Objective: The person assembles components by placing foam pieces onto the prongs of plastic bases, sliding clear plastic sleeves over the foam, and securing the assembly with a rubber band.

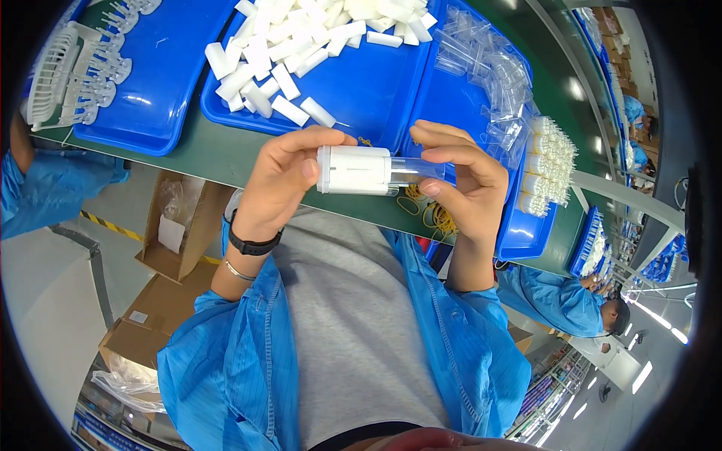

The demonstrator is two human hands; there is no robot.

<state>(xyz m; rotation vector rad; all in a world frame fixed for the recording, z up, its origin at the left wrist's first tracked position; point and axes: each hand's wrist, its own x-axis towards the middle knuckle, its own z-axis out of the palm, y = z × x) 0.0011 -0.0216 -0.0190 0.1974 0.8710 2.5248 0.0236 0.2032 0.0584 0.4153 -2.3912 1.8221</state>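
Note:
My left hand (280,179) grips the wide end of a white cylindrical plastic part (355,168), thumb on the near side and fingers behind. Out of its right end runs a narrower clear plastic tube (406,170), which my right hand (475,182) pinches between thumb and fingers. The two pieces lie in one line, held level above the table's near edge. How far the tube reaches inside the white part is hidden. Just beneath, partly behind the right hand, is a bundle of thin yellow cord (439,219).
Blocky white pieces (289,49) fill the far part of the middle blue tray (368,94). Clear plastic parts (492,68) and rows of white-and-yellow cylinders (545,165) lie rightward. A left tray (154,71) holds white branched parts (109,68). Cardboard boxes (162,304) and co-workers' blue sleeves (64,188) flank me.

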